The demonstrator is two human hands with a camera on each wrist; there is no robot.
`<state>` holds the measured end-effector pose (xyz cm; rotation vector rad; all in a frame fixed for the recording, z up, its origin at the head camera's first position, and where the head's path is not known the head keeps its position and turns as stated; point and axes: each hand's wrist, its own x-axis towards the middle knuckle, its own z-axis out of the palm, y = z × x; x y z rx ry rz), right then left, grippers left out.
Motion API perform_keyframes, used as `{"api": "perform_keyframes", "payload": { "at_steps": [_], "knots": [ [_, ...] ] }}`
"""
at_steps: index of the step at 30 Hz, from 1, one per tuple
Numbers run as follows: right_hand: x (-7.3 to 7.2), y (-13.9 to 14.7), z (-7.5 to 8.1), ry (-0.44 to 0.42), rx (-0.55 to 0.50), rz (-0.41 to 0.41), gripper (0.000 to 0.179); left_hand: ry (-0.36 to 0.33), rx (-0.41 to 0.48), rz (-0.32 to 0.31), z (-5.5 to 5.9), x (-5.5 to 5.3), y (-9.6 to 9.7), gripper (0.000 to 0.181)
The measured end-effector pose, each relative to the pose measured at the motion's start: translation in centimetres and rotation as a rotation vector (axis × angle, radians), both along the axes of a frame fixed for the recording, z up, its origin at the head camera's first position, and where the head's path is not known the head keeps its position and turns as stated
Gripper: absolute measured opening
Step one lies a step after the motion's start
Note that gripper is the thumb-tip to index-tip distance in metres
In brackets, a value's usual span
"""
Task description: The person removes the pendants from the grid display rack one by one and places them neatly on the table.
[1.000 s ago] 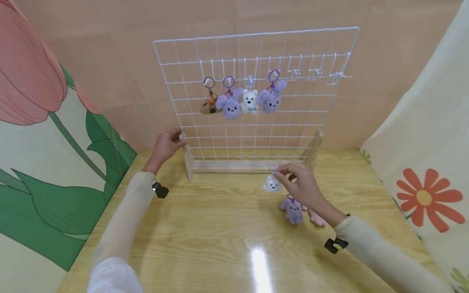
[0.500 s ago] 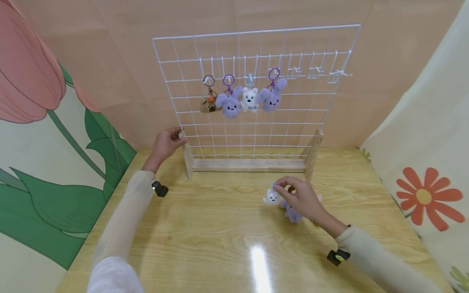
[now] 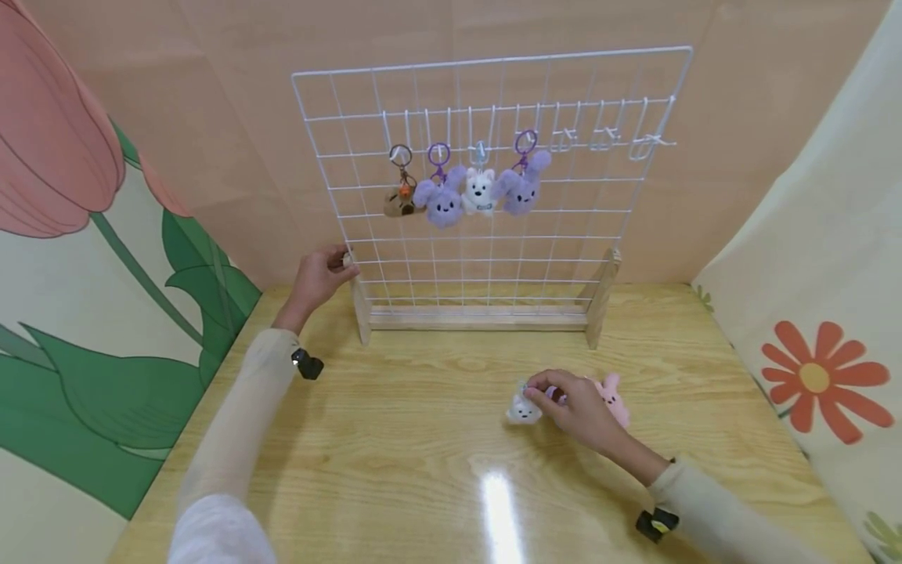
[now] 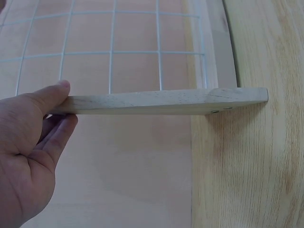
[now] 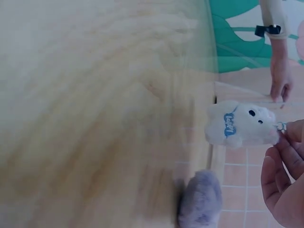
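Observation:
My left hand [image 3: 319, 280] pinches the upper end of the wooden side post [image 4: 142, 100] at the left of a white wire grid rack [image 3: 486, 261]. Low over the table, right of centre, my right hand [image 3: 581, 411] pinches the top ring of a white plush dog keychain [image 5: 242, 124], which has a blue tag on its belly. Under and behind that hand lies a purple plush keychain [image 5: 200, 199], mostly hidden in the head view. A pink plush keychain [image 3: 615, 401] lies just beyond the knuckles.
From the rack's hooks hang a brown plush keychain [image 3: 402, 202], two purple plush keychains [image 3: 444, 205] and a white dog keychain [image 3: 480, 192]. Bare white hooks [image 3: 604, 141] follow on the right. The wooden table [image 3: 395, 454] meets printed cloth at both sides.
My right hand has come down and toward me with the white dog keychain, now covering the purple keychain on the table. The left hand stays on the post.

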<state>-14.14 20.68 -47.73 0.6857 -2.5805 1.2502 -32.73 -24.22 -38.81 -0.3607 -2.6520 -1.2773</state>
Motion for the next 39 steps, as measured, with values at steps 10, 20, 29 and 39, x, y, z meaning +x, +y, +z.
{"api": "perform_keyframes", "payload": {
  "at_steps": [10, 20, 29, 39],
  "knots": [
    [1.1, 0.0, -1.1, -0.001, 0.002, 0.046, 0.007, 0.001, 0.001, 0.0, 0.1, 0.1, 0.0, 0.051],
    [-0.1, 0.1, -1.6, 0.044, 0.026, 0.067, 0.0, 0.019, -0.005, 0.005, 0.1, 0.0, 0.0, 0.051],
    [-1.8, 0.0, -1.6, -0.005, 0.111, 0.019, 0.005, -0.003, 0.009, 0.001, 0.0, 0.0, 0.0, 0.052],
    [-3.4, 0.1, -2.7, -0.036, 0.161, -0.029, 0.007, -0.002, -0.004, 0.013, 0.0, -0.1, -0.1, 0.053]
  ]
}}
